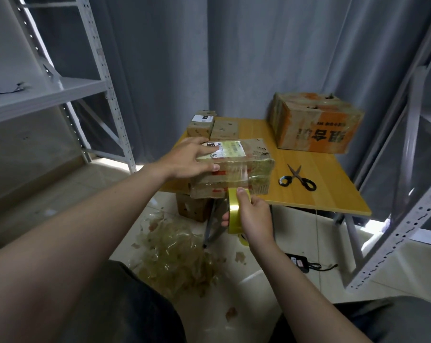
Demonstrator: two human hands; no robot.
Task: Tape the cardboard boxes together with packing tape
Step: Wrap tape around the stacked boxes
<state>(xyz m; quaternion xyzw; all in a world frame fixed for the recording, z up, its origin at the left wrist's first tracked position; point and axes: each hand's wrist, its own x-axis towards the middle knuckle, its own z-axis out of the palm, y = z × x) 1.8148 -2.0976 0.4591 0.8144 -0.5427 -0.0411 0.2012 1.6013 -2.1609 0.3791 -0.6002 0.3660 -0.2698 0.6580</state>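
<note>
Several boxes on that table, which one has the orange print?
The large box at the table's far right corner, behind the scissors; the others are smaller and mostly brown.

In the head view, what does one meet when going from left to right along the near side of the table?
Left hand, resting on the stack's left end → stacked cardboard boxes → scissors. The tape roll in the right hand overlaps the stack from below, so it is left out.
</note>
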